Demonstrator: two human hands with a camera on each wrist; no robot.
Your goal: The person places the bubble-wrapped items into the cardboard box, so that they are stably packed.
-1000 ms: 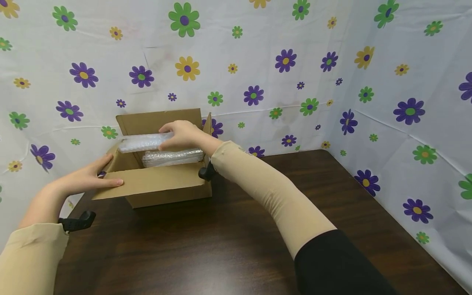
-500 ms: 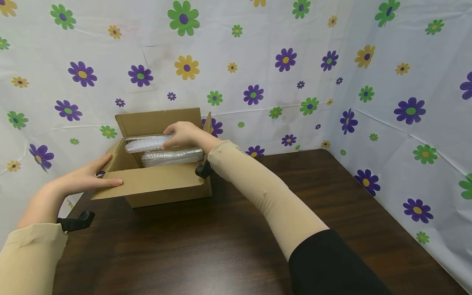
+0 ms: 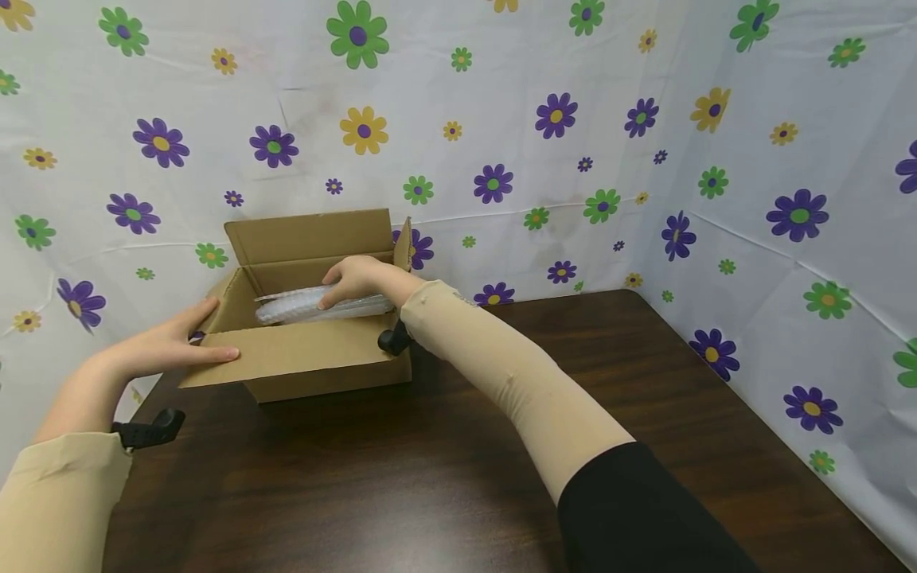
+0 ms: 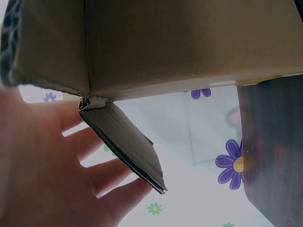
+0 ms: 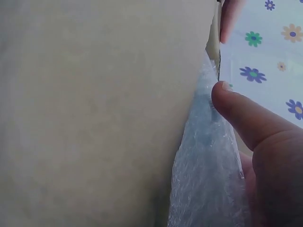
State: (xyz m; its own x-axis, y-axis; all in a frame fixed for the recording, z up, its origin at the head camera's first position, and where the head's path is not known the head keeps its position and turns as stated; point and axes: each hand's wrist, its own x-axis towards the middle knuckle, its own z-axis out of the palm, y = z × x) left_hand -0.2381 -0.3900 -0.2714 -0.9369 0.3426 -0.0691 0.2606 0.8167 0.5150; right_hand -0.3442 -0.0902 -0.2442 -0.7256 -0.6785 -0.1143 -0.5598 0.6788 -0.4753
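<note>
An open cardboard box stands on the table toward the back left. My left hand holds the box at its front left corner. Its thumb lies over the front flap, while the other fingers spread along a side flap in the left wrist view. Inside the box my right hand grips a flat bubble-wrapped packet, thumb along its near face. In the right wrist view the clear bubble wrap shows beside the thumb. Another wrapped packet shows partly beneath it; its contents cannot be made out.
The dark wooden table extends in front and to the right of the box. A white cloth with printed flowers hangs behind and along the right side. The box's back flap stands raised near it.
My right hand has moved right and then down with the bubble-wrapped packet, which now sits lower inside the box, over the other one. My left hand has kept its place.
</note>
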